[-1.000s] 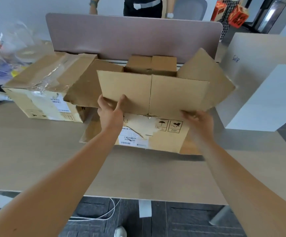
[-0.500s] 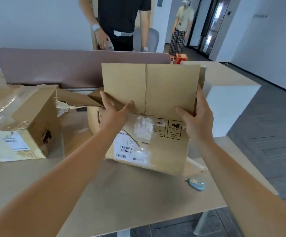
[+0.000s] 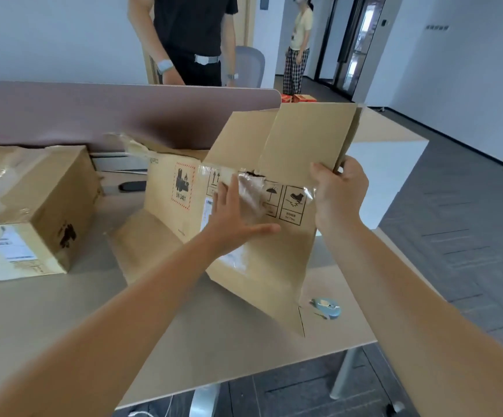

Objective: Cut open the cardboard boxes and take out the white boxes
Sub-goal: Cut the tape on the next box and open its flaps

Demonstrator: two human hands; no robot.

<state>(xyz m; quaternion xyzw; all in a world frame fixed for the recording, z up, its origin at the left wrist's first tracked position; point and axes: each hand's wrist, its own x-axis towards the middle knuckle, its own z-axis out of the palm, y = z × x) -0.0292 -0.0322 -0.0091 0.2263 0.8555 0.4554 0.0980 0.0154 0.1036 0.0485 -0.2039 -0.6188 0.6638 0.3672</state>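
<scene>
While the long desk [image 3: 63,320] carries everything, the opened cardboard box [image 3: 274,254] sits tilted at its right end, flaps up and torn tape hanging across its printed front, with a second, still-taped cardboard box [image 3: 33,206] well apart to the left. No white box shows; the inside of the opened carton is hidden from this angle, so whether it is already emptied cannot be told. The left hand [image 3: 235,212] lies flat with straight fingers against the front panel, and the right hand [image 3: 339,191] pinches the edge of the raised flap [image 3: 307,139]. This reads as handling of a carton already cut. Next, likely, it must be cleared or emptied, then the small blue cutter [image 3: 328,308] near the desk's front edge taken to the taped box.
</scene>
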